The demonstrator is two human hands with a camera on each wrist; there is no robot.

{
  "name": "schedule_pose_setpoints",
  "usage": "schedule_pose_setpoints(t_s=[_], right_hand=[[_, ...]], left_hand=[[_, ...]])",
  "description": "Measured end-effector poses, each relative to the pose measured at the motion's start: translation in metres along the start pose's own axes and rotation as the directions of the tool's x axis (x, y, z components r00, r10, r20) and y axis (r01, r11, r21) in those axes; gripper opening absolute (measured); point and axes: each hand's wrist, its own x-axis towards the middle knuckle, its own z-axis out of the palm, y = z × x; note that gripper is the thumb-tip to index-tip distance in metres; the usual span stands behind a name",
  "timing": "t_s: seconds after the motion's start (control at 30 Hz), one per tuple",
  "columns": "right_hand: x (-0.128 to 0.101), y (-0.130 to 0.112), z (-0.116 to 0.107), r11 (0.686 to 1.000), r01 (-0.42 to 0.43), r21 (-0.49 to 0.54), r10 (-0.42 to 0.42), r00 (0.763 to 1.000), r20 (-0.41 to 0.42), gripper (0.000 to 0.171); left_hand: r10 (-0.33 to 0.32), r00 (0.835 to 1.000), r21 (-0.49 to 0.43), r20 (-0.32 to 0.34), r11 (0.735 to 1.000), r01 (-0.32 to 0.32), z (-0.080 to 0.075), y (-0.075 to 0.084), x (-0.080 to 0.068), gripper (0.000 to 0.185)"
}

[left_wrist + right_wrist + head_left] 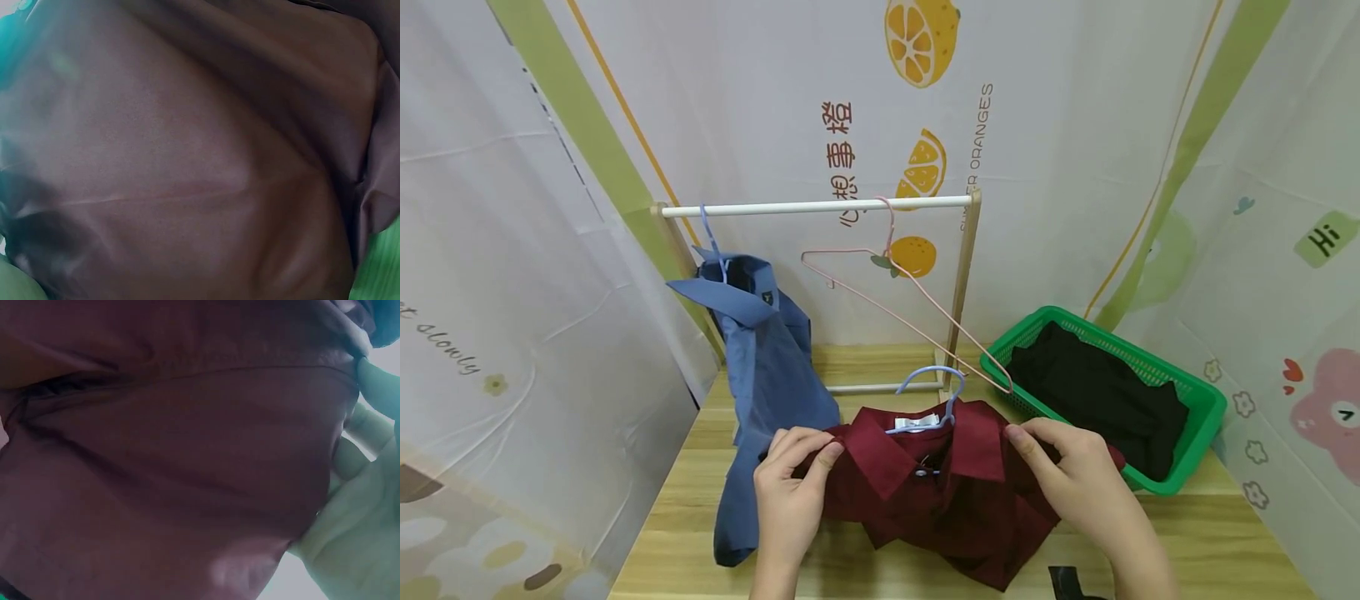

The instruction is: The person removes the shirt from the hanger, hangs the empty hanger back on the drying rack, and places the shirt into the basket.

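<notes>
A dark red collared shirt [917,492] hangs between the two hands, with a light blue hanger [957,387] inside its neck and the hook sticking up above the collar. The left hand [793,483] pinches the shirt at its left shoulder between thumb and fingers. At the opposite shoulder, the right hand [1078,479] pinches the cloth the same way. Shirt cloth [175,150] fills most of the left wrist view. In the right wrist view, the right hand [356,512] holds the edge of the cloth. The hanger's arms are mostly hidden inside the shirt.
A rack's white rail [820,207] carries a blue shirt [760,350] on a blue hanger at left and a bare pink hanger [917,283] at right. On the wooden table [692,500] stands a green basket [1206,408] with black cloth [1097,392] inside.
</notes>
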Motion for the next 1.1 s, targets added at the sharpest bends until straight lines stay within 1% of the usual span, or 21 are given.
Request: schedule_pose_setpoints(t_s=[0.07,0.1,0.17,0.27,0.33,0.4,0.47,0.53,0.6,0.67,0.73,0.8,0.87,0.97,1.03,1.1], right_hand=[[0.0,-0.002,0.001,1.0,0.011,0.006,-0.011,1.0,-0.004,0.017],[0.0,-0.002,0.002,1.0,0.016,0.009,-0.016,1.0,-0.005,0.017],[0.001,-0.004,0.003,0.999,0.027,0.023,-0.027,1.0,-0.005,0.019],[0.0,-0.006,0.004,0.997,0.028,0.066,-0.03,0.999,0.016,0.022],[-0.001,-0.007,0.003,0.994,0.021,0.105,-0.025,0.999,0.04,0.027],[-0.001,-0.008,0.002,0.989,0.035,0.141,-0.043,0.998,0.054,0.034],[-0.001,-0.007,0.001,0.985,0.063,0.163,-0.072,0.996,0.051,0.038],[0.0,-0.006,0.001,0.984,0.104,0.147,-0.108,0.994,0.017,0.038],[0.001,-0.005,0.001,0.989,0.118,0.084,-0.116,0.993,-0.028,0.032],[0.001,-0.003,0.001,0.997,0.082,0.0,-0.082,0.994,-0.069,0.022],[0.001,-0.001,0.0,0.997,0.015,-0.07,-0.021,0.996,-0.085,0.013],[0.001,0.0,0.0,0.993,-0.054,-0.109,0.046,0.996,-0.075,0.007],[0.0,0.002,0.0,0.988,-0.103,-0.117,0.097,0.994,-0.05,0.006],[0.0,0.003,0.001,0.987,-0.122,-0.11,0.12,0.993,-0.022,0.008],[0.0,0.004,0.002,0.99,-0.113,-0.088,0.112,0.994,-0.017,0.01],[0.001,0.004,0.005,0.994,-0.087,-0.063,0.085,0.996,-0.024,0.012]], left_hand=[[0.01,1.0,0.003,-0.006,1.0,-0.01,-0.001,0.0,0.0,0.017],[0.004,1.0,0.003,-0.004,1.0,-0.004,-0.001,0.0,0.0,0.017],[0.02,1.0,0.011,-0.01,1.0,-0.019,-0.001,-0.001,0.0,0.018],[0.012,1.0,0.015,-0.017,1.0,-0.012,-0.003,-0.001,-0.001,0.019],[0.011,1.0,0.017,-0.027,1.0,-0.01,-0.004,0.0,-0.001,0.02],[0.003,0.999,0.017,-0.034,1.0,-0.002,-0.005,0.0,-0.002,0.021],[-0.017,0.999,0.009,-0.034,1.0,0.017,-0.006,0.001,-0.002,0.02],[-0.029,0.999,0.0,-0.028,1.0,0.029,-0.008,0.0,-0.002,0.019],[-0.033,0.999,-0.012,-0.023,0.999,0.033,-0.008,0.0,-0.001,0.018],[-0.033,0.999,-0.026,-0.023,0.999,0.032,-0.008,-0.001,-0.001,0.018],[-0.024,0.999,-0.034,-0.027,0.999,0.023,-0.007,-0.001,-0.001,0.018],[-0.013,0.999,-0.038,-0.031,0.999,0.012,-0.006,0.0,-0.001,0.018],[-0.018,0.999,-0.041,-0.027,0.999,0.017,-0.005,0.0,-0.001,0.017],[-0.024,1.0,-0.037,-0.02,0.999,0.023,-0.006,0.0,-0.001,0.015],[-0.037,0.999,-0.034,-0.015,0.999,0.036,-0.007,-0.001,-0.001,0.014],[-0.044,0.999,-0.028,-0.013,0.999,0.043,-0.009,-0.001,-0.001,0.014]])
